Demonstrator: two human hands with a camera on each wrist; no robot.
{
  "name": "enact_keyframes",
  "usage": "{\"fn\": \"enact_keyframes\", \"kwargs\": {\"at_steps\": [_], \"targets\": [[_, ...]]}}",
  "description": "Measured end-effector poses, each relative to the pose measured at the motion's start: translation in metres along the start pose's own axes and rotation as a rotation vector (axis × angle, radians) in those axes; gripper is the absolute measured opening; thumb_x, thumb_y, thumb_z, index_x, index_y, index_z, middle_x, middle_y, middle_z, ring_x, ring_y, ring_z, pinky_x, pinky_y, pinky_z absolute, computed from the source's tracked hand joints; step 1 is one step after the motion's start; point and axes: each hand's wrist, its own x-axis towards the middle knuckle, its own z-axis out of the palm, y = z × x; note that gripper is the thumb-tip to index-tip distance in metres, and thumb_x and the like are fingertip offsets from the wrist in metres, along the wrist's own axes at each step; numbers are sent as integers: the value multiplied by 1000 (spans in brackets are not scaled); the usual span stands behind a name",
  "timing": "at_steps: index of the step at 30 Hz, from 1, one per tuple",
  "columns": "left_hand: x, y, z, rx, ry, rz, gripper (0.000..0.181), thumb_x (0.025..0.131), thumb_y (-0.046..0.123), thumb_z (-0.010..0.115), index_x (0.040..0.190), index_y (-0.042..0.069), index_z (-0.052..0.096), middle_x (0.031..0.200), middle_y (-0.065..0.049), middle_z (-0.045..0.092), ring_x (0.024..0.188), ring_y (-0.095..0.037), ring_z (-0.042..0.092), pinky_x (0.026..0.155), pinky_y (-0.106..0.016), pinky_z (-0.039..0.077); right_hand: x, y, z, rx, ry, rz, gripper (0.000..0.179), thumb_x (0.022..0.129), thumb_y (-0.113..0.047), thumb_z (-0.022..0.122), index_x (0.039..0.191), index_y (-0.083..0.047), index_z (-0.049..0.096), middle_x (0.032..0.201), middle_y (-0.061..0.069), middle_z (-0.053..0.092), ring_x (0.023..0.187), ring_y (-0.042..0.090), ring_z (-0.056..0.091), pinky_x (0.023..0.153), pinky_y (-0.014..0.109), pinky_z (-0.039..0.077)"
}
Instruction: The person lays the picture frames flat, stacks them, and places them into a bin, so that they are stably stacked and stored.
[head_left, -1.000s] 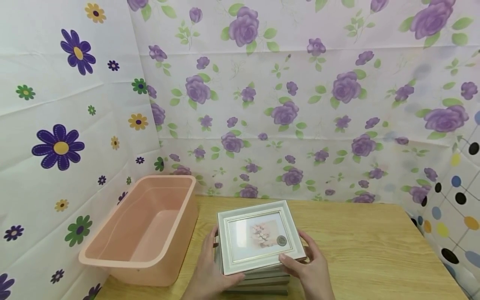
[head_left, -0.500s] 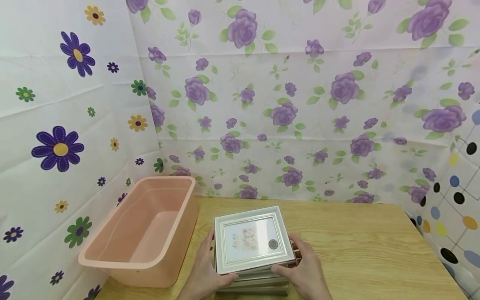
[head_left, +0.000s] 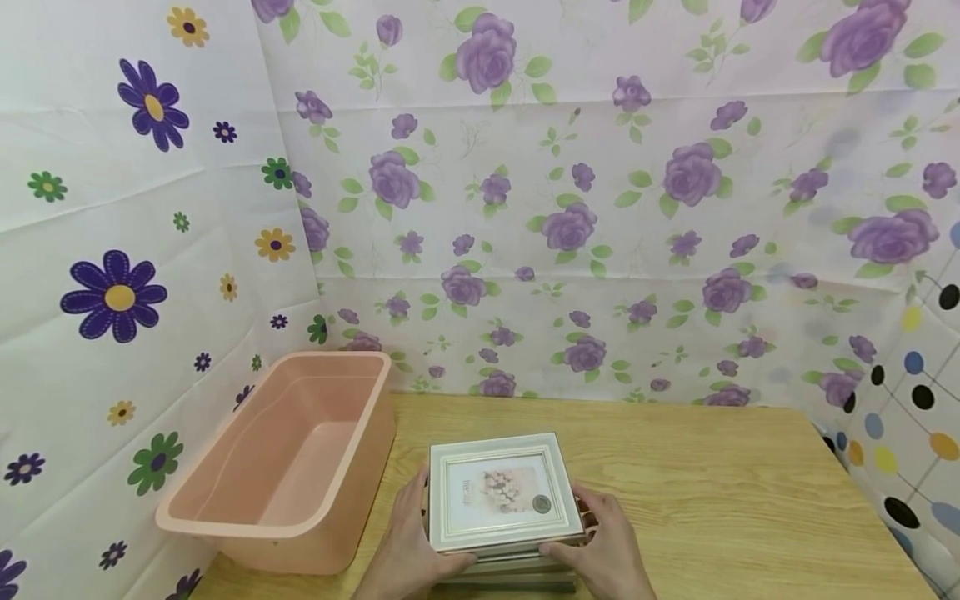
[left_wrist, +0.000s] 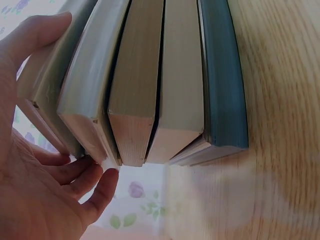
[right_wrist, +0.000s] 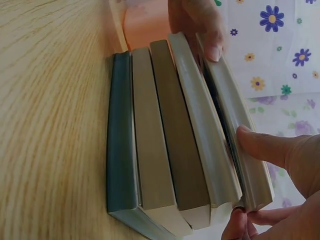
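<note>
A white picture frame point(head_left: 502, 496) with a pale flower print and a round grey mark lies on top of a stack of frames point(head_left: 521, 568). My left hand point(head_left: 412, 546) grips its left side, thumb on the near edge; the left wrist view shows the fingertips also by the second frame point(left_wrist: 90, 75). Holding the right side is my right hand point(head_left: 603, 546), its thumb against the near edge and fingers partly hidden. In the right wrist view a thin dark gap separates the top frame point(right_wrist: 235, 115) from the one below. A blue-green frame point(right_wrist: 121, 135) is lowest.
A pink plastic basin point(head_left: 348, 467) stands left of the stack on the wood-grain table point(head_left: 720, 500). Flower-patterned sheets point(head_left: 525, 192) hang behind and at the left; a dotted sheet point(head_left: 900, 417) is at the right.
Both hands have lowered the white picture frame toward the stack and slightly left. Its tilt has straightened, and it now lines up more closely with the frames beneath.
</note>
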Motion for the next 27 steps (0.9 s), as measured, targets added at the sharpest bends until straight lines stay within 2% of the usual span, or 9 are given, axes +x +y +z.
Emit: {"fn": "enact_keyframes", "kwargs": {"at_steps": [4,8,12,16,20,23,25,27], "targets": [[-1,-1,-1,2,-18,-16,144,61,49,104,170,-1,24,166,-28,41,153,-47,43,113,-62,53,1,2,2,-12,-12,3,97,66,-18,106,150,3,62,111,9,59,93,16,55,73,20,51],[-1,-1,-2,5,-25,-21,144,61,50,104,169,-2,25,167,-30,39,155,-51,41,116,-66,49,1,2,2,-6,-15,4,99,66,-19,106,151,5,61,108,8,57,93,15,55,72,19,51],[0,-2,-3,14,-37,-32,143,61,50,104,169,-3,27,164,-29,40,149,-51,47,115,-66,50,0,3,3,1,-16,-5,100,67,-20,106,152,5,59,111,9,58,95,15,56,72,20,52],[0,-3,-2,17,-56,-42,142,62,49,104,168,-6,27,162,-29,41,145,-48,52,113,-65,52,-3,5,2,49,-38,14,99,72,-22,104,155,1,57,124,13,62,103,17,60,74,21,53],[0,-4,-3,10,-71,-62,140,64,48,103,167,-9,27,164,-30,38,147,-50,50,114,-66,51,-4,10,-1,153,-72,69,91,81,-24,98,158,-5,55,139,19,62,119,28,65,88,34,63],[-4,-3,-8,-24,-82,-88,137,67,47,103,168,-6,28,167,-31,35,145,-53,50,111,-66,53,-3,18,-2,240,-126,88,83,90,-26,90,161,-6,52,145,27,61,125,36,67,94,48,65],[-11,1,-16,-58,-67,-94,128,71,44,102,168,-2,32,166,-30,37,139,-50,55,105,-62,57,-2,25,-2,303,-192,107,81,97,-30,83,164,-5,46,147,34,57,125,38,68,93,51,66],[-23,8,-25,-115,28,-68,116,71,35,103,164,2,42,160,-25,46,131,-37,62,97,-49,61,-1,31,-2,367,-261,139,81,102,-35,76,166,-1,40,150,41,52,125,39,69,91,54,67]]}}
